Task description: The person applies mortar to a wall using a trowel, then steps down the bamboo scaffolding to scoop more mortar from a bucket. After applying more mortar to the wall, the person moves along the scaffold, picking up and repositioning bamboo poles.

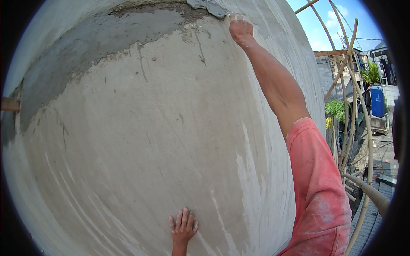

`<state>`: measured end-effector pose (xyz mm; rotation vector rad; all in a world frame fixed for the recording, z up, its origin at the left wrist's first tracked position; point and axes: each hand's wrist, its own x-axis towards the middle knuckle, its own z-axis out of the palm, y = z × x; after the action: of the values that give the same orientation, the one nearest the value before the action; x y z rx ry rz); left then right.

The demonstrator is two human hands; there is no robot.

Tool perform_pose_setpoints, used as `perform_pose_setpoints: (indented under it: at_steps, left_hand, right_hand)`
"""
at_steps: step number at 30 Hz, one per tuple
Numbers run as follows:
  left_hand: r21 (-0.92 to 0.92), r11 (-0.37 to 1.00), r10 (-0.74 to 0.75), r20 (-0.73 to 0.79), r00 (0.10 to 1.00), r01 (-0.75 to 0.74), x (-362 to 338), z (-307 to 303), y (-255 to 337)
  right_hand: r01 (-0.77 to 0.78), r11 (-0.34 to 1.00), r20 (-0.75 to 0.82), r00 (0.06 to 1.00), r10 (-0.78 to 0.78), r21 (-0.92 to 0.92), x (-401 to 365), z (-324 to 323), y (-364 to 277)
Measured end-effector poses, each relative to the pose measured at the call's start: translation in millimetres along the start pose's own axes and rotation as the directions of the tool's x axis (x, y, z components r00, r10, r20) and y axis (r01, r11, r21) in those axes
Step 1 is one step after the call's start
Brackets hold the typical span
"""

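Observation:
Fingers spread, my left hand [183,228] lies flat against the plastered wall [171,128] low in the head view. High up at the end of my stretched arm, my right hand [241,29] is closed in a fist against the wall. It grips what looks like a trowel [210,7], smeared with grey mortar; its handle is mostly hidden by the fingers. Left of the trowel, a band of darker wet mortar [98,40] runs along the upper wall, with a ragged lower edge and a rough brown strip above it.
A wooden end [10,104] juts out at the wall's left edge. To the right stand bamboo scaffold poles [356,94], with a thick pole [371,194] nearer to me. Beyond and below are a blue barrel [377,101], plants and corrugated roofing [371,222].

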<state>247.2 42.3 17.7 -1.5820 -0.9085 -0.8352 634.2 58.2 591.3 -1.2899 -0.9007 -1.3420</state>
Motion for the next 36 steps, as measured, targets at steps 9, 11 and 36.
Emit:
perform_pose_setpoints:
  at_steps: [9,11,36]
  left_hand:
    - [-0.025,0.999,0.033,-0.037,0.999,-0.034,1,4,-2]
    - [-0.028,0.999,0.021,-0.032,0.999,-0.022,1,2,-1]
    - [-0.041,0.999,0.019,-0.027,0.999,-0.02,0,3,-3]
  right_hand:
    - [-0.067,0.997,0.095,0.993,0.064,0.031,-3,-29,-1]
    - [-0.029,0.998,0.114,0.993,0.022,0.055,2,-31,-18]
    - [-0.136,0.977,0.033,0.991,0.132,0.166,-22,-15,-17]
